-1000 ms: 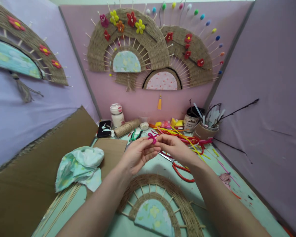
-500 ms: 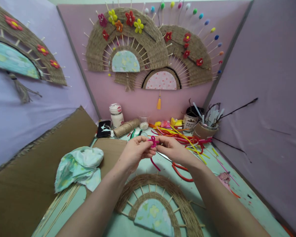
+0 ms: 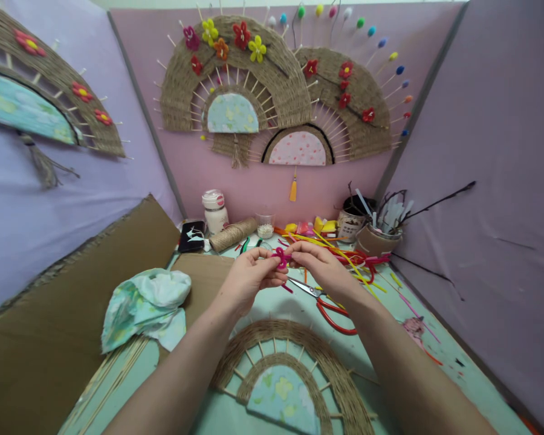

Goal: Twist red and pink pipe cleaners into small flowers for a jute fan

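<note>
A small magenta pipe-cleaner flower point(image 3: 281, 258) is held up over the middle of the table, its loops bunched together. My left hand point(image 3: 257, 270) pinches its left side between thumb and fingers. From the right, my right hand point(image 3: 315, 264) grips a petal of the same flower with thumb and forefinger. A loose magenta stem end pokes out below the left fingers. Red-handled scissors point(image 3: 330, 309) lie on the table under my right hand, blades pointing left. Nearer to me, between my forearms, rests a woven twine fan point(image 3: 272, 329) with a green floral fabric centre.
Coloured pipe cleaners point(image 3: 344, 254) pile up behind my right hand. A twine roll point(image 3: 233, 234), a white bottle point(image 3: 214, 211) and a cup of small white pieces point(image 3: 265, 229) line the back. Crumpled floral cloth point(image 3: 145, 308) lies left, beside cardboard point(image 3: 72, 302). Jars with twigs point(image 3: 377, 238) stand back right.
My right hand has shifted slightly, its fingers now on the flower's right side. The flower has turned a little, and its loose stem end sticks out less. More of the scissor blades shows.
</note>
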The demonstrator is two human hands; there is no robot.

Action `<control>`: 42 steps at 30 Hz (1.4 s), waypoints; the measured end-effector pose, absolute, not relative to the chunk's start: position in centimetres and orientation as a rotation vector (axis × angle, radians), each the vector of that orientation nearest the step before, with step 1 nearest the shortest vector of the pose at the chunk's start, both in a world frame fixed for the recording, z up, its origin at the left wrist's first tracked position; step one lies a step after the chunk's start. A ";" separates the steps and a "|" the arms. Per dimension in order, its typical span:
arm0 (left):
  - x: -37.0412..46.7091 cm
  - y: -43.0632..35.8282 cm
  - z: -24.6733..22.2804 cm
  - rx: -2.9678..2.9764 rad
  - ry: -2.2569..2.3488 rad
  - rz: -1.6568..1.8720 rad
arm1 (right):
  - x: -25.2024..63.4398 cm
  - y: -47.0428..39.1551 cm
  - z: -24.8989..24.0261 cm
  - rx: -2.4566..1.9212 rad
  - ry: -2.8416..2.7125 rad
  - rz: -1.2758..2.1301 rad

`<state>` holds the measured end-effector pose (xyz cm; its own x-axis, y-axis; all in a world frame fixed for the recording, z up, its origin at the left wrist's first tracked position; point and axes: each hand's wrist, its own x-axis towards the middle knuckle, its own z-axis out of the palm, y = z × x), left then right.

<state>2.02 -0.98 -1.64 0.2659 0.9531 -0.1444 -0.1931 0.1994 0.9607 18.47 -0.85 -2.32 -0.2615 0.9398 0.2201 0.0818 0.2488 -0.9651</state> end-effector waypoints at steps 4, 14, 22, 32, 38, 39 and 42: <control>2.2 -1.1 -1.6 1.064 0.965 1.010 | 18.4 -0.7 -2.4 -0.977 -1.548 1.162; 2.3 -1.1 -1.7 1.030 0.945 0.989 | 18.5 -0.7 -2.5 -1.018 -1.588 1.118; 2.3 -1.0 -2.0 0.981 0.883 1.014 | 18.3 -1.0 -2.0 -1.072 -1.591 1.153; 2.4 -0.9 -2.4 0.888 0.759 0.992 | 19.1 -0.3 -3.1 -0.913 -1.410 1.546; 2.1 -0.9 -2.0 0.862 0.727 0.912 | 19.3 0.0 -3.8 -0.811 -1.347 1.673; 2.0 -1.0 -1.9 0.859 0.729 0.909 | 19.2 0.0 -3.8 -0.800 -1.346 1.681; 2.1 -1.1 -1.7 0.850 0.734 0.903 | 19.0 0.0 -3.9 -0.781 -1.330 1.700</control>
